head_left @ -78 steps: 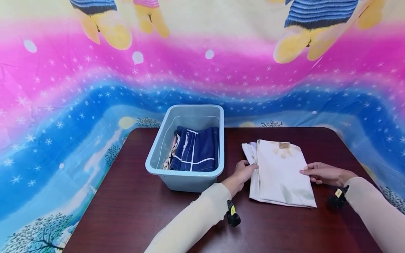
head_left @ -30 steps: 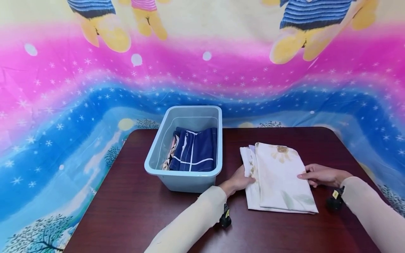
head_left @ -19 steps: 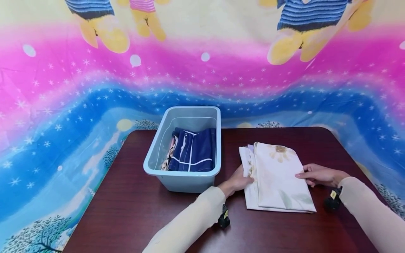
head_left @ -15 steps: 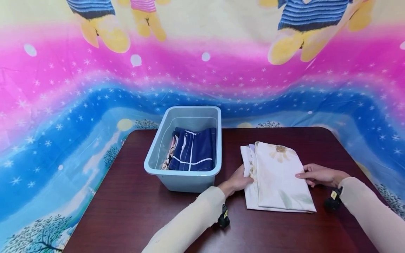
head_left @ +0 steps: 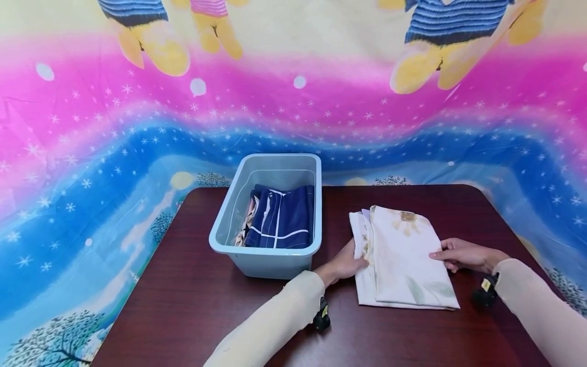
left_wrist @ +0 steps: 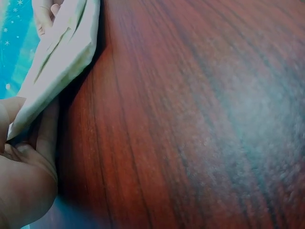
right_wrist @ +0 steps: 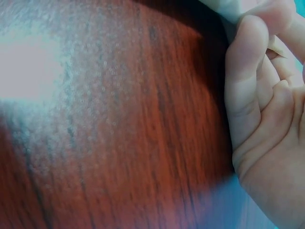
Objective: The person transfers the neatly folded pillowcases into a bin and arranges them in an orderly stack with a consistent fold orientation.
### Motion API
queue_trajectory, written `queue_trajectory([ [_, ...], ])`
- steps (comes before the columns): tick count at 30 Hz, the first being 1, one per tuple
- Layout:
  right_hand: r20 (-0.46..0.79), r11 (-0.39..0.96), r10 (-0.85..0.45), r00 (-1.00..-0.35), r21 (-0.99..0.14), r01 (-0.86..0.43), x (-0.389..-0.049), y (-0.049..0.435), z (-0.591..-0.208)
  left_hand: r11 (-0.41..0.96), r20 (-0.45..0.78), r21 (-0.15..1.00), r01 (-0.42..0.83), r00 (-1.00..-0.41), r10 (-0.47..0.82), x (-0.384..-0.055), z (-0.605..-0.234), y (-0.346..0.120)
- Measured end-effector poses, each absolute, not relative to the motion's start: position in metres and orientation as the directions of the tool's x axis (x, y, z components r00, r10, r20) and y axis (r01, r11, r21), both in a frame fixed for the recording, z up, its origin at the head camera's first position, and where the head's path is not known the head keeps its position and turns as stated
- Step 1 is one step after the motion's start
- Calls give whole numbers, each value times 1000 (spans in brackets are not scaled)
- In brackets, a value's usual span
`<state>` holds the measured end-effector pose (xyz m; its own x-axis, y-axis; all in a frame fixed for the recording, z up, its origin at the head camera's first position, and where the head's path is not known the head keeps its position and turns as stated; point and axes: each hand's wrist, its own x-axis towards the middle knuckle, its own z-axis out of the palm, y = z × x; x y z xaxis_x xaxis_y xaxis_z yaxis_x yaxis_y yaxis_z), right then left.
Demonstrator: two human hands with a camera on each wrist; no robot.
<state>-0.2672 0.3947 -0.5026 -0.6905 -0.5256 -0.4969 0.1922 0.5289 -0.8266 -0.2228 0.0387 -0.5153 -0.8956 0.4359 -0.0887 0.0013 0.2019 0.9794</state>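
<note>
A folded white cloth (head_left: 405, 260) with a pale flower and leaf print lies on the table, its layers fanned out along the left side. My left hand (head_left: 344, 262) grips that left edge, thumb on top. In the left wrist view, fingers of the left hand (left_wrist: 28, 186) reach beneath the cloth (left_wrist: 62, 62), which tilts off the wood there. At the opposite edge my right hand (head_left: 470, 255) pinches the cloth between thumb and fingers. Only a sliver of cloth (right_wrist: 224, 7) shows past the right hand (right_wrist: 274, 129) in the right wrist view.
A grey-blue plastic bin (head_left: 272, 262) stands left of the cloth. Inside it are a folded navy cloth (head_left: 293, 214) with white lines and a patterned pinkish fabric (head_left: 247, 224). The dark wooden table (head_left: 183, 306) meets a colourful printed backdrop (head_left: 348, 112) behind.
Since the earliest frame, my left hand has moved down and slightly left along the cloth's edge, and the left layers show more. Over the last second the hands and cloth have barely moved.
</note>
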Motion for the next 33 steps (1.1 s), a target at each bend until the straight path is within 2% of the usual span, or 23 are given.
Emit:
queue_trajectory([
  [16, -455, 491, -532, -714, -853, 178, -271, 384, -507, 183, -122, 982, -49, -904, 410, -223, -511, 29],
  [25, -443, 492, -532, -722, -855, 162, -265, 382, -495, 208, -135, 976, -60, -920, 369, -219, -501, 33],
  [33, -414, 517, -504, -758, -848, 120, -254, 379, -483, 190, -126, 980, -61, -929, 348, -214, -491, 33],
])
